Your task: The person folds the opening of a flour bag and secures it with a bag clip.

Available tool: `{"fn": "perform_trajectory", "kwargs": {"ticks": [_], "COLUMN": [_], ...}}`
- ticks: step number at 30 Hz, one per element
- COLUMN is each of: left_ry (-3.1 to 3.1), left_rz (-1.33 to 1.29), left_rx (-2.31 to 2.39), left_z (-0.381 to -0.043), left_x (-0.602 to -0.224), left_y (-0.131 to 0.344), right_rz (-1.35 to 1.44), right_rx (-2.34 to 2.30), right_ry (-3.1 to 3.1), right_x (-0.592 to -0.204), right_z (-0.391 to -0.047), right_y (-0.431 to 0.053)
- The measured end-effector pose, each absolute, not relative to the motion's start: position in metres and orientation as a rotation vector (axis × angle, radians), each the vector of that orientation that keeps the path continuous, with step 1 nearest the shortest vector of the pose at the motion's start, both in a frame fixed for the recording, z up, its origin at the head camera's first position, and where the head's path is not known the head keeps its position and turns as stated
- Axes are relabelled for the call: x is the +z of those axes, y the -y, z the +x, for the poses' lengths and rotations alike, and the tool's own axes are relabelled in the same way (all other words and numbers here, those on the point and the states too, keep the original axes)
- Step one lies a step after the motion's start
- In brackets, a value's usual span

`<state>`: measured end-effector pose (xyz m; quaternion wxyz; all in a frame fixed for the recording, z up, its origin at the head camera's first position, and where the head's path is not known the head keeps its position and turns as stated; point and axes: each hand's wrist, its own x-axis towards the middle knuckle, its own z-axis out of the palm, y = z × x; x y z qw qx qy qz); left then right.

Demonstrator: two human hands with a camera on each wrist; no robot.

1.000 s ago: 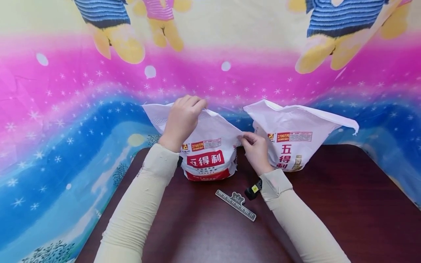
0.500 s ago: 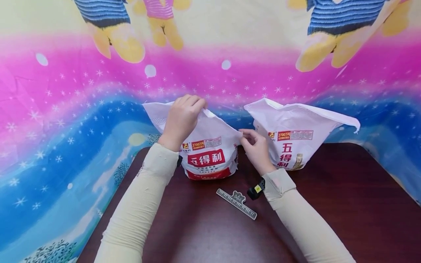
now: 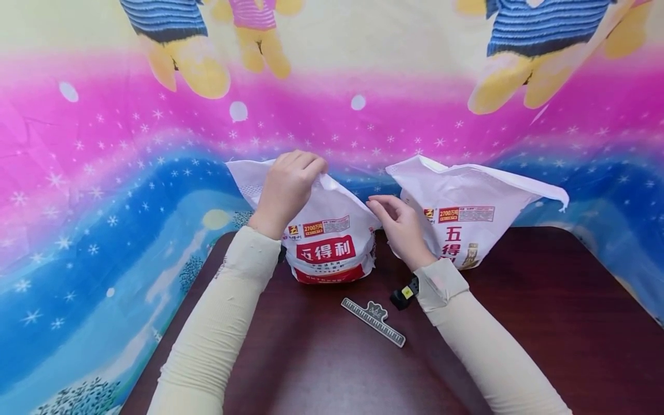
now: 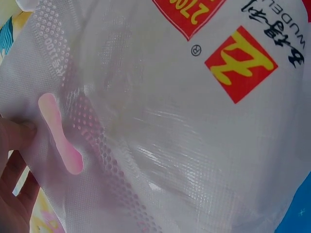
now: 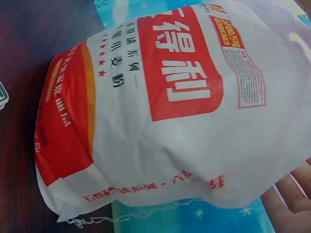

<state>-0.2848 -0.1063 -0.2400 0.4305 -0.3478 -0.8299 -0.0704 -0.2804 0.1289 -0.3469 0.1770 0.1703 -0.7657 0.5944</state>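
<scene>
A white woven flour bag (image 3: 324,250) with red print stands upright at mid-table in the head view. My left hand (image 3: 287,190) grips its top edge from above. The left wrist view shows the thumb (image 4: 17,134) on the plastic beside a cut-out handle slot, fingers behind the edge. At the bag's upper right side is my right hand (image 3: 403,229), fingers fairly straight, fingertips right at the slanting edge. In the right wrist view those fingers (image 5: 290,193) lie extended beside the bag's side, not curled round it.
A second white flour bag (image 3: 469,193) stands close behind the right hand, its top flared and open-edged. A grey clip with a piano-key pattern (image 3: 374,321) lies on the dark wooden table (image 3: 311,346) in front. A printed cloth backdrop (image 3: 311,121) hangs behind.
My right hand has let go of the bag's upper right corner, its fingers straightening and sliding slightly up and left. The left hand keeps its grip in the same place.
</scene>
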Motion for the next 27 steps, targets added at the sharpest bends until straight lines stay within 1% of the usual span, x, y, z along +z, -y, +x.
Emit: {"fn": "perform_trajectory", "kwargs": {"ticks": [15, 27], "left_ry": [2.082, 2.077], "left_rz": [-0.874, -0.876], "left_rx": [-0.136, -0.104], "left_z": [-0.284, -0.283], "left_x": [-0.240, -0.240], "left_y": [0.110, 0.110], "right_rz": [0.583, 0.617], "right_rx": [1.738, 1.604], "right_ry": [2.270, 2.334], "right_x": [-0.331, -0.325], "right_z": [-0.285, -0.290], "right_y": [-0.118, -0.113]}}
